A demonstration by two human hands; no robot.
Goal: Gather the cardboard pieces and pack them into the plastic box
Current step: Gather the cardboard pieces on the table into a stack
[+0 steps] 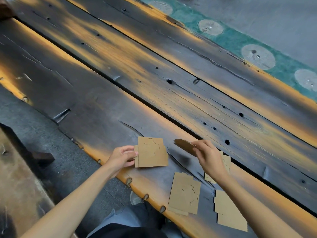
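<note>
The left hand (122, 158) pinches the left edge of a small stack of cardboard pieces (152, 152), thumb on top and fingers beneath, just above the dark plank table (106, 107). To its right, the right hand (208, 156) pinches a blurred, tilted cardboard piece (184, 146) at its right end. Three more pieces lie flat nearer: one (184, 193) between the forearms, one (226, 162) partly under the right wrist, one (229, 210) at the near right.

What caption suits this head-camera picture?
Left hand holds stacked cardboard pieces; right hand lifts another piece over a plank table.

Flat tan cardboard pieces (184, 193), some held
</note>
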